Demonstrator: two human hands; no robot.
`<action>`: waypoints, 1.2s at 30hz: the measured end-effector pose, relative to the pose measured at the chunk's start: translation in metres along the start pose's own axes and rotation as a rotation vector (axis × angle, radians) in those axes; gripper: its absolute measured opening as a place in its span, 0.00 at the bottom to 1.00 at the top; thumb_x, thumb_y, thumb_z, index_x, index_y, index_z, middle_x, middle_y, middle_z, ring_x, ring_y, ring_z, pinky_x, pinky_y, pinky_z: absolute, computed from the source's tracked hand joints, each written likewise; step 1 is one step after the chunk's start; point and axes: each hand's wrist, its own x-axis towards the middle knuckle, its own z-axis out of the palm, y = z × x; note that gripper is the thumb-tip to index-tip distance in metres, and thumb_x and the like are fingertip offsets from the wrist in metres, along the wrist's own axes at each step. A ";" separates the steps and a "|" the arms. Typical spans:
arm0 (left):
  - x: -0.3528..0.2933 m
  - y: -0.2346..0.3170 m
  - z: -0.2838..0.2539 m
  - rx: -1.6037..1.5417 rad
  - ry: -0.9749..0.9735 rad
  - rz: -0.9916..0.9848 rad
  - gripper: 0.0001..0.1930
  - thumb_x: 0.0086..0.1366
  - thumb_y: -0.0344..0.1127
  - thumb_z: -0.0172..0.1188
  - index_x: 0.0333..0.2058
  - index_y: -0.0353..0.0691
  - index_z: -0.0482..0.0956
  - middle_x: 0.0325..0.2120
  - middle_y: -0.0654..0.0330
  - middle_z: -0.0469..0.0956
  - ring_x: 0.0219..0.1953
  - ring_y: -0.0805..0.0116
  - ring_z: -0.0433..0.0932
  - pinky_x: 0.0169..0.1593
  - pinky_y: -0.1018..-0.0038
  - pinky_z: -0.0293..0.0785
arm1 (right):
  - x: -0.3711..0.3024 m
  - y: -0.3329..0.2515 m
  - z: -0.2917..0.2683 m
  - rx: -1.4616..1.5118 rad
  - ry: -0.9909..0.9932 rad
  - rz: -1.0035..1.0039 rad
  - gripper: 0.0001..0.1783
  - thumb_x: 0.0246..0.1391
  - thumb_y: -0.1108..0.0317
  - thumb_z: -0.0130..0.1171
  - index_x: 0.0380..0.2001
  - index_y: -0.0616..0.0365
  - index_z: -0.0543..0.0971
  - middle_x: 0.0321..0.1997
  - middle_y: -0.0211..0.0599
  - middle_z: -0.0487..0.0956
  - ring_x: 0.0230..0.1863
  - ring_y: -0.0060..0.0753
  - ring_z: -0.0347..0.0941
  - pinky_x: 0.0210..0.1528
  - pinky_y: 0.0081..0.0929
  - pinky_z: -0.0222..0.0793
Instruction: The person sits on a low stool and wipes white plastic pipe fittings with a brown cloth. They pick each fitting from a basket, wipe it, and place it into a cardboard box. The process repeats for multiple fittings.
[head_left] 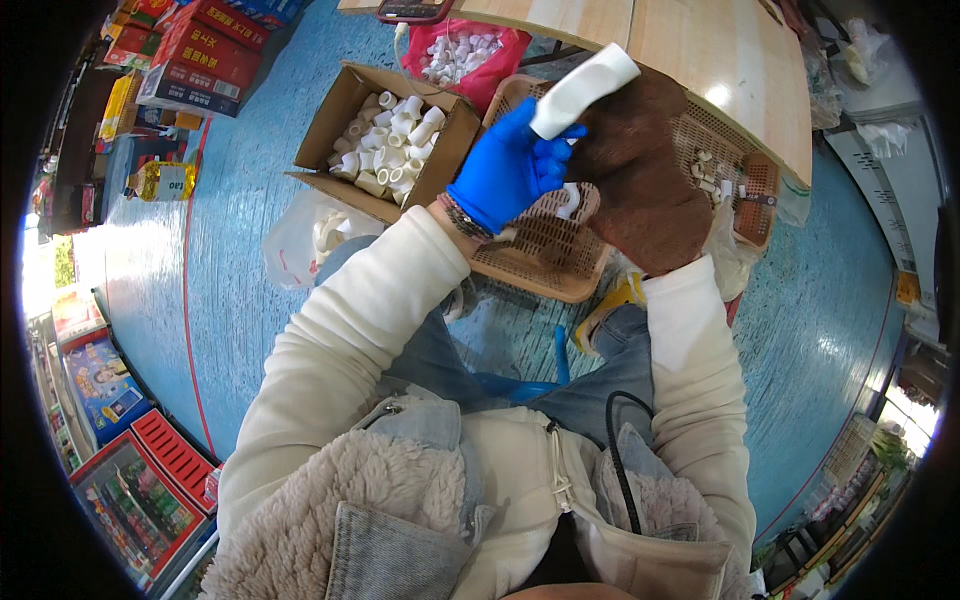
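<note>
My left hand (510,172), in a blue glove, is closed round the lower end of a white plastic pipe fitting (587,90). The fitting is a smooth, slightly bent tube, tilted up to the right. Close beside it, my right hand (645,175) wears a bulky brown glove. That glove's fingers merge into one dark shape, so I cannot tell how they are bent or what they hold. Beneath both hands is a tan plastic basket (545,283), with a white piece (569,202) in it. Left of the blue glove stands a cardboard box (455,130) of white pipe fittings (385,150).
A pink bag (510,55) of small white parts lies behind the box. A wooden table (720,75) spans the far side. Another basket (757,200) stands at right, and a clear plastic bag (292,245) lies by my knee. An oil bottle (165,181) is on the left.
</note>
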 end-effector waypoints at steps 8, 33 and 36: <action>0.000 -0.029 0.014 0.608 0.090 0.003 0.10 0.61 0.42 0.53 0.35 0.42 0.75 0.24 0.63 0.72 0.22 0.75 0.68 0.29 0.79 0.66 | -0.027 -0.009 0.023 -0.213 -0.066 0.103 0.23 0.36 0.71 0.61 0.42 0.53 0.74 0.44 0.37 0.73 0.50 0.40 0.69 0.42 0.31 0.70; -0.011 -0.050 0.003 0.005 0.186 -0.253 0.13 0.59 0.43 0.56 0.33 0.38 0.72 0.20 0.60 0.71 0.19 0.73 0.64 0.24 0.80 0.63 | -0.060 0.026 0.055 0.000 0.132 0.154 0.39 0.37 0.56 0.63 0.55 0.53 0.64 0.51 0.44 0.69 0.49 0.46 0.66 0.49 0.38 0.64; -0.006 -0.040 0.001 -0.068 0.150 -0.235 0.14 0.59 0.44 0.55 0.35 0.38 0.72 0.21 0.60 0.71 0.19 0.73 0.65 0.24 0.80 0.63 | -0.040 0.001 0.041 0.100 0.185 0.117 0.40 0.30 0.58 0.66 0.52 0.53 0.68 0.43 0.43 0.75 0.38 0.49 0.73 0.37 0.38 0.71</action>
